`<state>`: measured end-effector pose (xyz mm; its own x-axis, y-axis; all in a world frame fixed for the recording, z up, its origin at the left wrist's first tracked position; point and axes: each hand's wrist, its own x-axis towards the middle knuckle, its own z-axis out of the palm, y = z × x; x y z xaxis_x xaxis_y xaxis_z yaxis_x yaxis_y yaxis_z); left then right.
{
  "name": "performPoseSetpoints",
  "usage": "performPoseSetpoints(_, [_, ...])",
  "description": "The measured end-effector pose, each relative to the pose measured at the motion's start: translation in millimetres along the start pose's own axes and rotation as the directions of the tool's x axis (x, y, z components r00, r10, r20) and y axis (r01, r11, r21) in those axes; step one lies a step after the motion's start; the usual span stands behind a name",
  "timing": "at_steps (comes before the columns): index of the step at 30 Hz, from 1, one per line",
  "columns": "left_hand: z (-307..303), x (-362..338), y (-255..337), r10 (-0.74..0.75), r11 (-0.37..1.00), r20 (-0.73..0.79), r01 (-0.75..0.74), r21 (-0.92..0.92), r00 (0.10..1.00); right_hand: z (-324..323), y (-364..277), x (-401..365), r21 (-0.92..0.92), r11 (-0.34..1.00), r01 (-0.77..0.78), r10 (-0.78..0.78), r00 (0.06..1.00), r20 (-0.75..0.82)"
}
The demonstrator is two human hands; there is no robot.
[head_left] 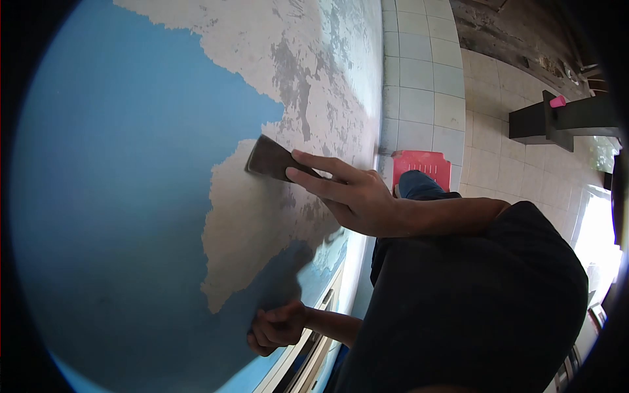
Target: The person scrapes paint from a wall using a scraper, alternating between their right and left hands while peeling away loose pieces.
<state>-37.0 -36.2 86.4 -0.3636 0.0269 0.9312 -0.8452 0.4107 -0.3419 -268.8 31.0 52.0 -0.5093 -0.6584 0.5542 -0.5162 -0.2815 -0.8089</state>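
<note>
My right hand (357, 196) grips a scraper (272, 157) with a flat, dark, wide blade, two fingers stretched along it. The blade's edge meets the wall (131, 150) where blue paint borders a bare, pale patch (242, 216). Most of the scraper's handle is hidden in the palm. Lower in the view, my left hand (278, 326) is curled closed close to the blue painted surface, beside a pale window or door frame (304, 354). Whatever its fingers may hold is hidden.
A red plastic stool (422, 160) stands by the wall's base on pale tiles (416, 105). A jeans-clad knee (419, 185) overlaps it. To the right, a dark bench-like piece (534, 124) carries a pink cup (557, 101). Bright light enters at far right.
</note>
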Motion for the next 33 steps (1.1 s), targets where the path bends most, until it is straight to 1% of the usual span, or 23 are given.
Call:
performPoseSetpoints(2, [1.3,1.6,0.7,0.013,1.000,0.000,-0.013,0.017,1.000,1.7,-0.6,-2.4,-0.002,1.000,-0.006,0.006,1.000,0.003])
performPoseSetpoints(5, [1.9,4.7,2.5,0.009,1.000,0.009,-0.009,0.004,1.000,-1.4,0.1,-1.4,-0.019,0.999,0.035,-0.034,0.999,0.026])
performPoseSetpoints(8, [1.5,2.7,1.9,0.011,1.000,-0.007,-0.011,0.004,1.000,-8.3,-1.9,19.0,0.032,0.993,-0.111,0.111,0.994,-0.006])
performPoseSetpoints(11, [0.9,1.3,0.5,0.010,1.000,0.008,-0.010,0.008,1.000,-5.4,-3.6,3.8,0.044,0.997,-0.062,0.060,0.997,0.039])
performPoseSetpoints(12, [2.5,1.5,0.9,0.004,1.000,0.004,-0.004,0.010,1.000,-1.2,-3.1,-1.3,0.024,1.000,0.019,-0.019,1.000,0.013])
performPoseSetpoints(13, [2.4,0.9,0.9,0.000,1.000,0.006,0.000,0.010,1.000,-1.6,1.3,-1.4,0.014,1.000,0.026,-0.026,1.000,0.002])
performPoseSetpoints(15, [0.4,0.6,1.9,-0.003,1.000,0.012,0.003,0.009,1.000,-3.6,3.5,3.6,0.001,1.000,0.028,-0.028,1.000,-0.014])
performPoseSetpoints(16, [0.2,-0.1,1.3,-0.001,1.000,0.011,0.001,0.010,1.000,-3.2,0.6,3.8,0.018,1.000,-0.025,0.025,0.999,0.022])
performPoseSetpoints(19, [-1.2,0.6,-0.7,0.004,1.000,0.016,-0.004,0.018,1.000,0.4,-2.3,-3.0,0.063,0.998,-0.019,0.019,1.000,0.003])
performPoseSetpoints(22, [2.1,1.1,0.9,0.011,1.000,0.005,-0.011,0.000,1.000,-2.1,0.0,-3.7,0.040,0.999,-0.016,0.014,0.999,0.033])
performPoseSetpoints(25, [0.4,-1.4,0.6,0.008,1.000,0.006,-0.008,0.000,1.000,1.2,1.4,6.2,0.021,0.999,-0.038,0.038,0.999,-0.007])
performPoseSetpoints(26, [-0.1,-1.1,-0.5,0.007,1.000,0.005,-0.007,0.001,1.000,0.7,0.4,4.2,0.028,0.998,-0.061,0.061,0.998,0.008])
performPoseSetpoints(29, [0.9,0.3,-0.4,0.015,1.000,0.008,-0.015,-0.008,1.000,-2.2,-2.6,-4.3,0.016,1.000,0.015,-0.015,0.999,0.048])
performPoseSetpoints(32, [0.9,-0.3,-0.2,0.012,1.000,-0.004,-0.012,0.007,1.000,-9.8,-2.3,10.7,0.023,0.993,-0.113,0.112,0.992,0.060])
performPoseSetpoints(33, [-0.6,-0.4,-0.2,0.013,1.000,0.007,-0.013,0.010,1.000,-7.4,-2.4,7.4,0.025,0.995,-0.096,0.095,0.994,0.047])
